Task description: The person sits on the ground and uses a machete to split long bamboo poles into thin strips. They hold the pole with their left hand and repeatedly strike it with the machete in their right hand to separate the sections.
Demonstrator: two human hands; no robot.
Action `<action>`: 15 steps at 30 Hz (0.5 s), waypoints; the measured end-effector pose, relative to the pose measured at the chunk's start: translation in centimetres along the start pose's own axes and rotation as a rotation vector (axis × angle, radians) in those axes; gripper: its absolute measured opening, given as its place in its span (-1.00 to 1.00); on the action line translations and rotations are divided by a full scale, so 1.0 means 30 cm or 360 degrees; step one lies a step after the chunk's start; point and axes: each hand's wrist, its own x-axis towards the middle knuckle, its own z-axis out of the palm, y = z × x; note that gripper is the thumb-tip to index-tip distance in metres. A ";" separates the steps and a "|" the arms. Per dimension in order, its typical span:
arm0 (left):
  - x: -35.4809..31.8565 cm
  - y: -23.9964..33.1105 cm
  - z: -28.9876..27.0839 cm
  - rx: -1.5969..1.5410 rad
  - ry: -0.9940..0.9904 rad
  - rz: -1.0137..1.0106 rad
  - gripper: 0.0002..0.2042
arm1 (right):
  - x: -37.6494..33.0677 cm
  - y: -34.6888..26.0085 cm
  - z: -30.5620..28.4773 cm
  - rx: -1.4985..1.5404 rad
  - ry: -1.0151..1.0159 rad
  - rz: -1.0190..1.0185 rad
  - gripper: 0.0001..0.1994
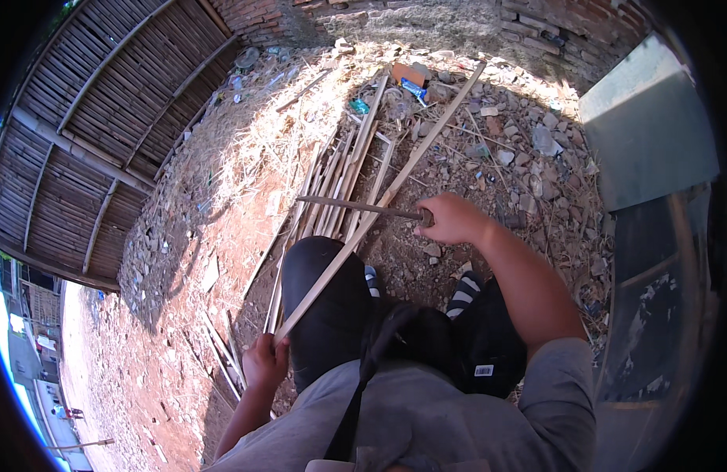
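Note:
My left hand [264, 362] is closed around the near end of a long pale wooden strip [324, 279]. The strip slants up and away to the right, passing over my raised left knee. In my right hand [452, 219] is the handle of a machete [348, 204] with a long, narrow, dark blade. Its blade points left and crosses the strip beyond the knee, appearing to touch it. Under and beside the strip, a bundle of thin wooden strips [332, 181] lies on the ground.
A slatted bamboo wall [104, 118] stands on the left and a brick wall [426, 23] at the back. Grey-green panels [651, 134] lean at the right. Rubble and litter, including a blue wrapper [415, 88], cover the ground. More loose strips [222, 350] lie near my left hand.

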 end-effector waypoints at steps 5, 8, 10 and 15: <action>-0.006 -0.012 0.017 -0.0049 -0.0056 0.0023 -0.77 | -0.021 -0.042 0.004 -0.0064 -0.0101 0.0165 -0.66; -0.002 -0.029 0.046 -0.0084 0.0067 0.0116 -0.73 | -0.012 -0.094 -0.006 -0.0109 -0.0255 0.0095 -0.67; -0.004 -0.042 0.068 -0.0082 0.0110 0.0162 -0.71 | 0.011 -0.020 0.000 -0.0064 -0.0381 0.0120 -0.68; 0.012 -0.051 0.077 0.0013 0.0067 0.0114 -0.71 | 0.011 -0.033 0.031 -0.0007 -0.0252 0.0112 -0.72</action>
